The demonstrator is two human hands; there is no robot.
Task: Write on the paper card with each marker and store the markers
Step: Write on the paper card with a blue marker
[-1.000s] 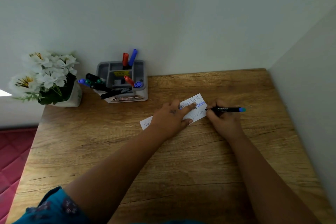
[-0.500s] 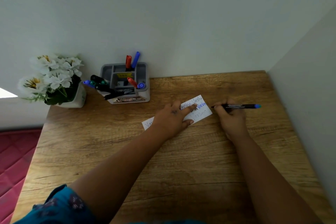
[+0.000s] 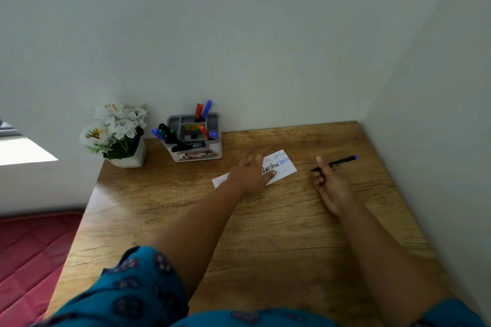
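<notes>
Moved: right hand [image 3: 332,186] has drawn off the card [image 3: 285,171] to the right since a second ago, carrying the marker [image 3: 336,163] with it; marker tip no longer on the paper; camera has tilted, so more wall and sleeve show
Left hand [image 3: 251,174]: lies flat across the middle of the card, fingers straight and pressing it to the desk [image 3: 265,233]; its near fingertip rests on the black writing
Right hand: on the desk right of the card and apart from it; fingers partly curled, pinching the marker near its dark tip; exact finger hold is blurred
Marker: black barrel, blue end pointing toward the right wall; slanted, tip toward the card, raised end toward the far right corner
Card: white, slanted, near the desk's middle back; black and blue words on its right half; left corner shows beyond the wrist
Holder [image 3: 195,138]: grey, at the back edge against the wall; red and blue markers upright in its rear slot, more leaning out on its left side
Flowers [image 3: 117,130]: white, in a pot on the back left corner, just left of the holder
Edges: desk meets walls at back and right; left edge drops to a red mat [image 3: 32,260]
Open room: bare wood between card and near edge, and between the right hand and the right wall
</notes>
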